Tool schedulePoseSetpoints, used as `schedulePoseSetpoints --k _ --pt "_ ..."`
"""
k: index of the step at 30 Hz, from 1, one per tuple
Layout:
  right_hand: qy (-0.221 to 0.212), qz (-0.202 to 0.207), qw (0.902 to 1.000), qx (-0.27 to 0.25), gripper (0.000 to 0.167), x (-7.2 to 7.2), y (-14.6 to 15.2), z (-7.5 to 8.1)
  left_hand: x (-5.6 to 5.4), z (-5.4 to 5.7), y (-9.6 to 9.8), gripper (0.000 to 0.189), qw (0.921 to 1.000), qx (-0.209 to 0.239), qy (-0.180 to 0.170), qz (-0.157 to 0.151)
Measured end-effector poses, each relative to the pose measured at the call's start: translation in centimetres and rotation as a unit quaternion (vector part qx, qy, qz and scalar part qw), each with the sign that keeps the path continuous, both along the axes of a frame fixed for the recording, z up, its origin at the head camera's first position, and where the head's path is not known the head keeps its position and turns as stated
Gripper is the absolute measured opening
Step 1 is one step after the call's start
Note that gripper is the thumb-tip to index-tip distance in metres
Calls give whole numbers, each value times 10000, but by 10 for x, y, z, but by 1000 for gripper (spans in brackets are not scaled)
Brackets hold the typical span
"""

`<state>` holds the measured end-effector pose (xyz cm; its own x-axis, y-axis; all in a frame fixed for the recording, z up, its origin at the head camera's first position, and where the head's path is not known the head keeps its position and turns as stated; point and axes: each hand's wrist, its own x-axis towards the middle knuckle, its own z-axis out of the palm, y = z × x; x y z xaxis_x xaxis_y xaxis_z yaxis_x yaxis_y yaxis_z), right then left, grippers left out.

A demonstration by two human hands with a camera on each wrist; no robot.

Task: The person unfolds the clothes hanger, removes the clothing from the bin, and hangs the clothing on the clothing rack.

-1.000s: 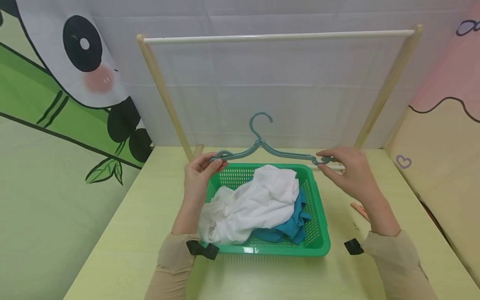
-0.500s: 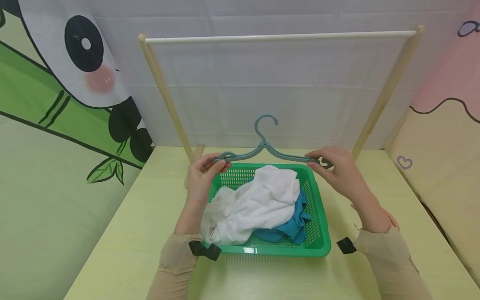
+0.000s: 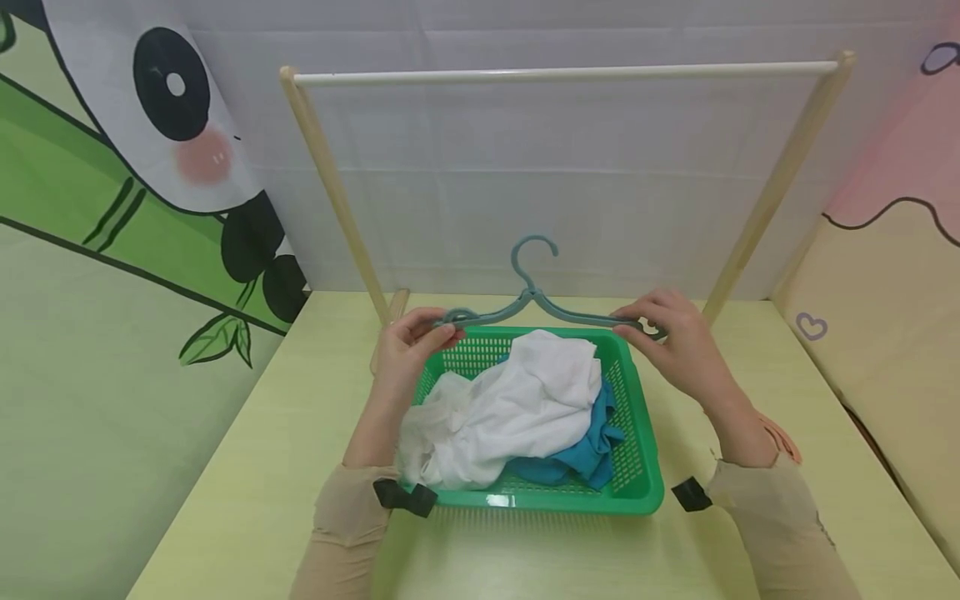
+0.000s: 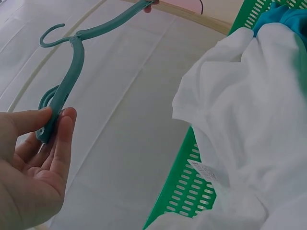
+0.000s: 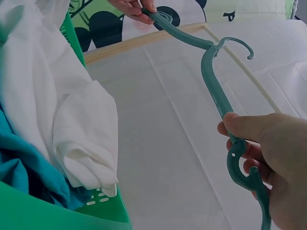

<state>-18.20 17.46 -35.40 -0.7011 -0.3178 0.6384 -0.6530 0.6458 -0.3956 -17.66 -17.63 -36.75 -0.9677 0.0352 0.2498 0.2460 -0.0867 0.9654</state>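
A blue-green plastic clothes hanger [image 3: 532, 293] is held up over the far rim of the green basket [image 3: 649, 467], hook upward. My left hand [image 3: 403, 354] pinches its left end between thumb and fingers. In the left wrist view, a loop shows beside the hanger's arm just above my left thumb. My right hand [image 3: 675, 342] pinches the other arm; in the right wrist view, a curved end piece [image 5: 235, 167] of the hanger hangs down past my right fingers. In the basket lie a crumpled white garment [image 3: 517, 408] and a blue cloth [image 3: 577, 458] partly beneath it.
Behind the basket stands a rack with a white rail [image 3: 562, 75] and wooden side posts [image 3: 780, 179]. An orange object [image 3: 782, 437] lies on the table [image 3: 262, 492], partly hidden behind my right forearm. A printed cloth backdrop rises on both sides.
My right hand has moved left along the hanger and now grips it farther in from the end. The hanger has shifted slightly right and down; my left hand keeps its hold.
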Motion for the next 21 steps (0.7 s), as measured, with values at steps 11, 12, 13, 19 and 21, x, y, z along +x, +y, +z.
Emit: schedulePoseSetpoints --k 11,12,13,19,21 --pt "-101 -56 9999 -16 18 3 3 -3 -4 9 -6 25 9801 -1979 44 125" --pt "-111 -60 9999 -14 18 2 3 -3 -4 10 -6 24 9765 -2150 113 140" --pt "-114 -64 9999 -11 18 3 3 -3 -5 12 -6 24 9725 -2316 206 135" --pt "-115 -58 9999 13 18 2 3 -5 -9 21 -1 18 9528 -2965 645 -120" --pt "-101 -49 9999 18 18 2 3 -6 -11 25 1 16 9427 -3245 753 -185"
